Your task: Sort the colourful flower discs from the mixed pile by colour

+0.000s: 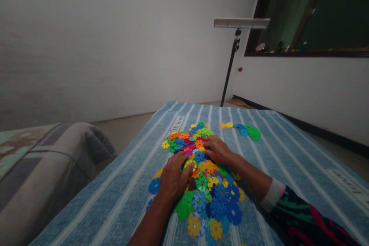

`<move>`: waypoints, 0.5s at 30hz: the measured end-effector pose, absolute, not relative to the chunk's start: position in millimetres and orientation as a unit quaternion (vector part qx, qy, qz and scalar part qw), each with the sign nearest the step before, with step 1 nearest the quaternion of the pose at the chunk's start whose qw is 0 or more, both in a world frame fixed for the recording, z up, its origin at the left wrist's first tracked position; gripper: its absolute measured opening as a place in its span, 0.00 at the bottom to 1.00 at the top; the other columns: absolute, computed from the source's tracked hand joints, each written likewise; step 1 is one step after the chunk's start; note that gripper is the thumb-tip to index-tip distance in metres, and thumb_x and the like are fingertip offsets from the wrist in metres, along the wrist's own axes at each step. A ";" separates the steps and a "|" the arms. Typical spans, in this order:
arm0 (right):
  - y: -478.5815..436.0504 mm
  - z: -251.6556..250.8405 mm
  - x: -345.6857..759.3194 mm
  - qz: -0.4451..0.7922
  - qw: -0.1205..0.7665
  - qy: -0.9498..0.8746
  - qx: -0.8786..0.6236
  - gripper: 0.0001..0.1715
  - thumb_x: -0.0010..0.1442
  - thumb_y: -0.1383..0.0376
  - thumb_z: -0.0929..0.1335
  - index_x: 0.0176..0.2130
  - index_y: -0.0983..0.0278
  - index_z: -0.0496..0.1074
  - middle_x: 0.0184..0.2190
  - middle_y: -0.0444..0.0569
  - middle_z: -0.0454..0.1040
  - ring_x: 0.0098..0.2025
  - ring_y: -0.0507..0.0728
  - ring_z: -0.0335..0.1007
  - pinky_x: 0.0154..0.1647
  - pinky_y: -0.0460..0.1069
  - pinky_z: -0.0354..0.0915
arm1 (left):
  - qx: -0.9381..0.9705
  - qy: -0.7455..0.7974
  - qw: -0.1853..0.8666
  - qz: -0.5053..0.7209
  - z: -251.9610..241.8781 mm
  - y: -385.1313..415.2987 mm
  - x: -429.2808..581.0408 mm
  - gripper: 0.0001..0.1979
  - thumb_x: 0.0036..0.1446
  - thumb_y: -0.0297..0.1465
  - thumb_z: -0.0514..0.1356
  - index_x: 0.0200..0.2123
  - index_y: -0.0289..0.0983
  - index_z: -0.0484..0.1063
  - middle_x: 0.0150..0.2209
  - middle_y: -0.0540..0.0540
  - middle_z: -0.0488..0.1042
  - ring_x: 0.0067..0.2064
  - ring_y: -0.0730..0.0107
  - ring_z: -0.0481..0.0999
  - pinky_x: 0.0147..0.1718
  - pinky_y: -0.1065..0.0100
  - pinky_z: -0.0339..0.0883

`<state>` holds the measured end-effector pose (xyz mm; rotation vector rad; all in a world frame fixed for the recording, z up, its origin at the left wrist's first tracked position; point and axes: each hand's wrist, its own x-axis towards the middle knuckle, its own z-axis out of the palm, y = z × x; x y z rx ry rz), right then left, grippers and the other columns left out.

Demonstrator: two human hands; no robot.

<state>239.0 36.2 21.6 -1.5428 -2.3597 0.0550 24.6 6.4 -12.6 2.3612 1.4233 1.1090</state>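
A long heap of flat, flower-shaped discs (pixel 198 201) in blue, green, yellow, orange, red and pink lies on the striped blue cloth (pixel 129 177). My left hand (pixel 175 173) rests on the heap's left side, fingers apart, with the thumb over a yellow disc. On the right side of the heap, farther away, my right hand (pixel 217 149) touches discs near an orange one, its fingertips bent down among them. Whether a disc is between those fingertips is too small to tell. Apart from the heap, a short row of discs (pixel 243 130) runs from yellow through blue to green.
Grey striped bedding (pixel 57 169) stands to the left of the cloth-covered surface. Beyond its far edge rises a black stand (pixel 228 73) with a flat light panel (pixel 241 23) on top. A dark-framed window (pixel 314 11) is at the upper right.
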 end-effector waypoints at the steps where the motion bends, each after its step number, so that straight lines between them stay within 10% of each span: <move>1: 36.2 21.8 238.0 0.020 0.162 -0.824 -0.543 0.09 0.58 0.64 0.68 0.28 0.65 0.73 0.36 0.50 0.71 0.44 0.56 0.63 0.46 0.49 0.56 | 0.791 0.477 0.089 0.373 -12.6 6.0 24.3 0.17 0.55 0.40 0.58 0.44 0.37 0.75 0.50 0.39 0.76 0.52 0.56 0.74 0.53 0.54 0.67; 15: 39.7 10.7 240.7 0.078 0.241 -0.784 -0.567 0.03 0.51 0.67 0.71 0.26 0.64 0.74 0.35 0.48 0.73 0.44 0.56 0.66 0.48 0.50 0.58 | 0.783 0.459 0.099 0.408 -13.9 5.6 24.8 0.11 0.54 0.37 0.58 0.38 0.39 0.74 0.45 0.43 0.78 0.49 0.59 0.76 0.49 0.57 0.69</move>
